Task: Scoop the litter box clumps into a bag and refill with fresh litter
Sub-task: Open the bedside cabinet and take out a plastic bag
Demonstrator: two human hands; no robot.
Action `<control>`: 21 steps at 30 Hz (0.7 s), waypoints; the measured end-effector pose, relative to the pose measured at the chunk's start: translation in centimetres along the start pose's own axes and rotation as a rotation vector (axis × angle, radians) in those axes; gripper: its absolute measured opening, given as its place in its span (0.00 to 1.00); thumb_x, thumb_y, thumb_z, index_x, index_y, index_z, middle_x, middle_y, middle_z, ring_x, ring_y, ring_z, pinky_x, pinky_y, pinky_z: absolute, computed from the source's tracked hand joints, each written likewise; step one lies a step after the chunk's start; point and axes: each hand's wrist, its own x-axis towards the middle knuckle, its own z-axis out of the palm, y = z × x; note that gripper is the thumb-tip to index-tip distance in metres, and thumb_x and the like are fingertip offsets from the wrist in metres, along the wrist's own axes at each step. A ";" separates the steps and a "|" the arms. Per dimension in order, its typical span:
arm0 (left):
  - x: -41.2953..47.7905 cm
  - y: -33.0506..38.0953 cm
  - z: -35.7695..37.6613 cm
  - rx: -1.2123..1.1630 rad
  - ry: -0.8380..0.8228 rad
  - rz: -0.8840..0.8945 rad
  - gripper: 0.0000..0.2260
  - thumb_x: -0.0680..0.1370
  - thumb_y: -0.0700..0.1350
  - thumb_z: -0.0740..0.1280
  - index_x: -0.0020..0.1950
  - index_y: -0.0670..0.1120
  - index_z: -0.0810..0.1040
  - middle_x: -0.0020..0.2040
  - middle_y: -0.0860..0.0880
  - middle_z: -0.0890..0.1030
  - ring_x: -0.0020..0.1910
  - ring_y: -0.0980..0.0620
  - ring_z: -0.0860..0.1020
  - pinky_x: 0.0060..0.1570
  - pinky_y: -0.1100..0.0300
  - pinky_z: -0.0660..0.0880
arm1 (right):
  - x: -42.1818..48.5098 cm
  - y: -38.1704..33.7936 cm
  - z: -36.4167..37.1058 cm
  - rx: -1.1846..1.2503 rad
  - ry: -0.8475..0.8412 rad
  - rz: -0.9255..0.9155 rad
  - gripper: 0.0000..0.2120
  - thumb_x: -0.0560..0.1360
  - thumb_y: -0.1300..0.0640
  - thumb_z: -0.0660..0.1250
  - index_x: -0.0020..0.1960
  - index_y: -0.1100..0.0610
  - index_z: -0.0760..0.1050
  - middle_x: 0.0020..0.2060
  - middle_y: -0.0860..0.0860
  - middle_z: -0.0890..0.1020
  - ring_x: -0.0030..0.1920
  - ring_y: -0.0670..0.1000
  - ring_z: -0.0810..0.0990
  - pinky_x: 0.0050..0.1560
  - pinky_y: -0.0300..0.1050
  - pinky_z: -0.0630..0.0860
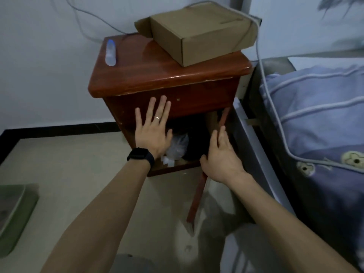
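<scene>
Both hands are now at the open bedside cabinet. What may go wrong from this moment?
1. The left hand presses flat on the cabinet front; a hard push might shake the bottle, which lies on its side near the top's edge, and let it roll off.
2. The right hand is at the edge of the open door; its fingers could be pinched if the door swings.
3. The clear bag sits near the shelf's front and might be dragged out.

Bare forearms, a black watch point(140, 156) on the left wrist, a thin ring point(157, 118) on the left hand point(152, 133).
</scene>
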 end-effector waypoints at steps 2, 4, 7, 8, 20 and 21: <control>0.3 -1.5 0.7 0.053 0.022 0.039 0.41 0.78 0.46 0.65 0.81 0.53 0.40 0.81 0.54 0.38 0.80 0.50 0.39 0.73 0.33 0.40 | -0.1 -0.2 -0.4 0.068 -0.020 0.039 0.42 0.80 0.50 0.61 0.78 0.63 0.35 0.77 0.64 0.38 0.76 0.64 0.56 0.71 0.54 0.64; 0.9 -3.0 1.1 0.059 0.029 0.080 0.47 0.73 0.32 0.65 0.81 0.56 0.40 0.81 0.56 0.38 0.79 0.53 0.36 0.70 0.29 0.40 | -0.2 -0.1 -0.7 0.077 0.002 0.030 0.42 0.78 0.53 0.63 0.79 0.64 0.37 0.78 0.65 0.48 0.70 0.64 0.68 0.66 0.53 0.70; 1.8 -4.1 1.7 0.078 0.053 0.109 0.50 0.70 0.26 0.63 0.81 0.57 0.41 0.81 0.57 0.38 0.77 0.54 0.32 0.68 0.27 0.40 | -0.3 0.8 -1.3 0.056 0.063 0.004 0.41 0.78 0.57 0.63 0.79 0.63 0.41 0.78 0.63 0.53 0.69 0.62 0.71 0.66 0.51 0.70; 2.1 -4.5 1.8 0.086 0.059 0.118 0.50 0.70 0.26 0.64 0.81 0.57 0.42 0.81 0.57 0.38 0.77 0.54 0.31 0.68 0.26 0.41 | -0.3 1.2 -1.6 0.048 0.067 -0.005 0.40 0.77 0.57 0.63 0.80 0.62 0.42 0.78 0.62 0.55 0.68 0.62 0.72 0.65 0.51 0.71; 2.1 -5.6 2.3 -0.069 0.005 0.022 0.45 0.75 0.42 0.68 0.82 0.53 0.42 0.81 0.53 0.38 0.80 0.46 0.38 0.72 0.29 0.51 | -0.4 2.6 -3.3 -0.127 -0.047 -0.006 0.43 0.74 0.61 0.65 0.79 0.62 0.42 0.78 0.62 0.51 0.71 0.64 0.67 0.69 0.54 0.70; 1.8 -4.7 2.4 -0.087 -0.003 -0.011 0.44 0.75 0.44 0.68 0.82 0.52 0.41 0.81 0.52 0.37 0.80 0.45 0.38 0.72 0.29 0.52 | -0.5 2.5 -2.9 -0.155 -0.036 0.005 0.43 0.75 0.61 0.65 0.79 0.63 0.42 0.78 0.62 0.50 0.69 0.65 0.70 0.65 0.54 0.72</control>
